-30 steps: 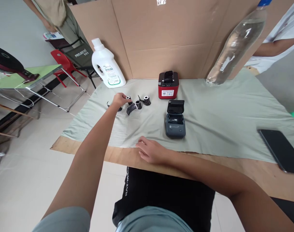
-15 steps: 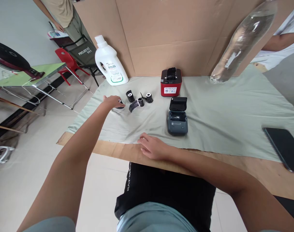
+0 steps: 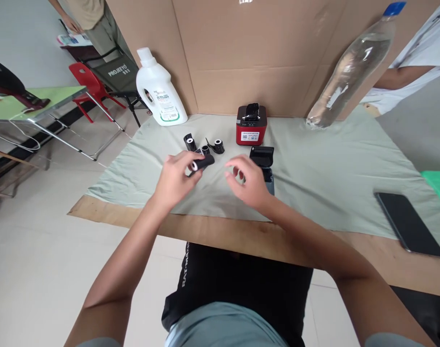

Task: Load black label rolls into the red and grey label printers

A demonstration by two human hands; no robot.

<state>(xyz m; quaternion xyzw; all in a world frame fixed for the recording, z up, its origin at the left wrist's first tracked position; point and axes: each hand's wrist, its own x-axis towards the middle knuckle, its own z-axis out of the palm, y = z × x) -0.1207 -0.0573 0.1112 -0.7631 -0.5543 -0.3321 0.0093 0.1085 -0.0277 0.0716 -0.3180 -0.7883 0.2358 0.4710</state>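
Observation:
My left hand [image 3: 174, 177] is raised over the pale green cloth [image 3: 314, 168] and grips a small black roll [image 3: 201, 163] by one end. My right hand [image 3: 249, 180] hovers just to the right of it, fingers curled and apart, holding nothing. It partly hides the dark grey label printer [image 3: 263, 161], whose lid stands up. Three more black rolls [image 3: 204, 144] lie on the cloth behind my hands. A red printer [image 3: 251, 126] stands further back.
A white detergent jug [image 3: 158, 91] stands back left and a clear plastic bottle [image 3: 350, 67] leans back right against the cardboard screen [image 3: 241, 53]. A black phone [image 3: 408, 222] lies at the right. Other people stand beyond both back corners. Folding chairs sit left.
My left hand has picked up a black roll and drawn it back toward me. My right hand has lifted off the table edge and come up in front of the grey printer.

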